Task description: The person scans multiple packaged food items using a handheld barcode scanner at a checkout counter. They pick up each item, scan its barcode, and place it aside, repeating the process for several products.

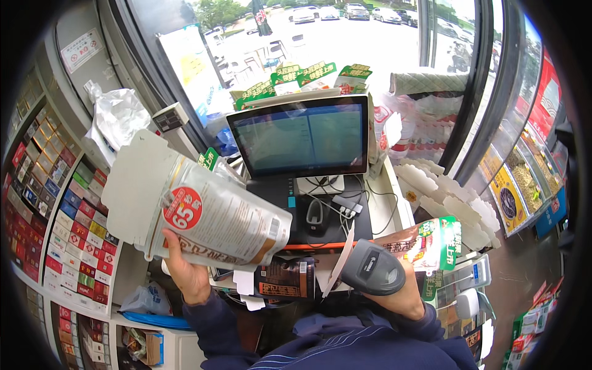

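My left hand (187, 273) grips the lower edge of a large silver stand-up pouch (226, 212), which has a round red sticker and a printed barcode. A scalloped pale card (134, 185) extends from its far end. In my right hand (404, 296) is a dark grey handheld barcode scanner (374, 267). Behind the scanner lies a brown, white and green printed package (428, 243); whether my fingers touch it cannot be told. Below the silver pouch, a dark brown pouch (284, 280) rests at the counter's near edge.
A monitor (303, 136) stands ahead on the counter, with cables and a scanner cradle (317, 215) before it. Shelves of small boxes (83, 236) line the left. White scalloped cards (448, 199) lie at the right, near a white power adapter (467, 304).
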The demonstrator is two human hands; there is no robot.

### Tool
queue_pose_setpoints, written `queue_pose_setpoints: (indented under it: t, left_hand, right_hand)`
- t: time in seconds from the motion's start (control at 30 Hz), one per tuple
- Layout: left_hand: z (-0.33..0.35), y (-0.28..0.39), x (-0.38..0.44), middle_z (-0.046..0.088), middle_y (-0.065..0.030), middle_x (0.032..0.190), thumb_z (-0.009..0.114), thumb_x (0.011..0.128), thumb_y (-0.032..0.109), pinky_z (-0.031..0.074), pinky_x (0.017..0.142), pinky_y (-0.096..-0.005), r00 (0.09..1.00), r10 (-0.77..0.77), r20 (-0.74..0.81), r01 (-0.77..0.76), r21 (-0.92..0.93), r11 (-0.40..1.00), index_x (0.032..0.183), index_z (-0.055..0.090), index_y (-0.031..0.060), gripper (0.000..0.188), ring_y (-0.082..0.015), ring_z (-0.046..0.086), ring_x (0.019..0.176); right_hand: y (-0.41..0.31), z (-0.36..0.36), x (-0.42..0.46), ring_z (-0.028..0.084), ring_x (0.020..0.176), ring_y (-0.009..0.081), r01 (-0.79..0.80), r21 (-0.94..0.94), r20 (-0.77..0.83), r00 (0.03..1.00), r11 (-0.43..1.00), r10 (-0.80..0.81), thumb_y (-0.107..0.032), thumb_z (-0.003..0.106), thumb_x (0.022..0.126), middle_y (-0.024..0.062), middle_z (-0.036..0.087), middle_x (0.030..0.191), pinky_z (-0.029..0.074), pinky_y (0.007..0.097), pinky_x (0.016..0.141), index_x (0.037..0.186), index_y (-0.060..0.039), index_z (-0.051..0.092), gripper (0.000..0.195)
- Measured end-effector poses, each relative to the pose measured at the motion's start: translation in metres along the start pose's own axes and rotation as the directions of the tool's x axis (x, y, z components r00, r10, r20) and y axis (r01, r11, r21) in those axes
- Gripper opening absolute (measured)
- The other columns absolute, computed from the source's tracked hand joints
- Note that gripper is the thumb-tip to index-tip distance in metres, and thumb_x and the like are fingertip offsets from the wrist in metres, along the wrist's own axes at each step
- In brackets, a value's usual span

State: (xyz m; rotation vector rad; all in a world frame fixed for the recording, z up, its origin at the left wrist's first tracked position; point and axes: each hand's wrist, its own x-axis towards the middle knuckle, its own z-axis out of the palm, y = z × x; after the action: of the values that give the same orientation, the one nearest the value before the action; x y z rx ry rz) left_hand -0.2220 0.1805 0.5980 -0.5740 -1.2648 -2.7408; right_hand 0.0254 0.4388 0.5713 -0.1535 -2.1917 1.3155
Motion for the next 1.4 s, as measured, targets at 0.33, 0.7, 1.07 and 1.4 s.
queue_pose_setpoints:
  t: [0.33,0.7,1.07,1.4]
  left_hand:
    - [-0.025,0.011,-0.036,0.059,-0.0065,0.123,0.059,0.095,0.029,0.045,0.096,-0.0344,0.995,0.021,-0.096,-0.017,0.047,0.999,0.127,0.052,0.0037,0.041,-0.0180,0.057,0.110]
    - [-0.037,0.006,-0.026,0.057,-0.0076,0.127,0.058,0.096,0.030,0.044,0.097,-0.0348,0.994,0.011,-0.110,-0.001,0.084,0.996,0.130,0.050,0.0033,0.044,-0.0182,0.056,0.112]
    - [-0.029,0.000,-0.016,0.057,-0.0078,0.128,0.061,0.094,0.032,0.046,0.096,-0.0341,0.971,0.144,-0.192,-0.104,0.206,0.973,0.129,0.050,0.0016,0.048,-0.0184,0.056,0.113]
    - [-0.028,-0.039,0.041,0.059,-0.0102,0.124,0.065,0.092,0.020,0.045,0.094,-0.0334,0.892,0.435,-0.121,-0.343,0.444,0.828,0.125,0.054,-0.0014,0.040,-0.0181,0.057,0.108]
  right_hand:
    - [0.004,0.017,0.014,0.068,0.073,0.0261,0.033,0.047,0.171,0.984,0.998,-0.041,-0.002,0.078,0.066,0.0129,0.067,0.084,0.053,0.0314,0.067,0.101,0.0010,0.064,0.038]
    - [0.010,0.013,0.012,0.067,0.072,0.0249,-0.009,0.043,0.123,0.992,0.999,0.004,-0.003,0.079,0.066,0.0123,0.067,0.082,0.052,0.0311,0.067,0.100,0.0002,0.065,0.037]
    - [0.016,0.014,0.008,0.066,0.070,0.0253,-0.013,-0.003,0.108,0.994,1.000,0.013,-0.006,0.080,0.066,0.0113,0.068,0.083,0.051,0.0312,0.065,0.098,-0.0017,0.065,0.035]
    - [0.012,0.023,0.004,0.065,0.067,0.0216,-0.075,0.039,0.085,0.994,0.996,0.071,-0.004,0.079,0.066,0.0107,0.066,0.079,0.051,0.0299,0.063,0.095,0.0003,0.065,0.032]
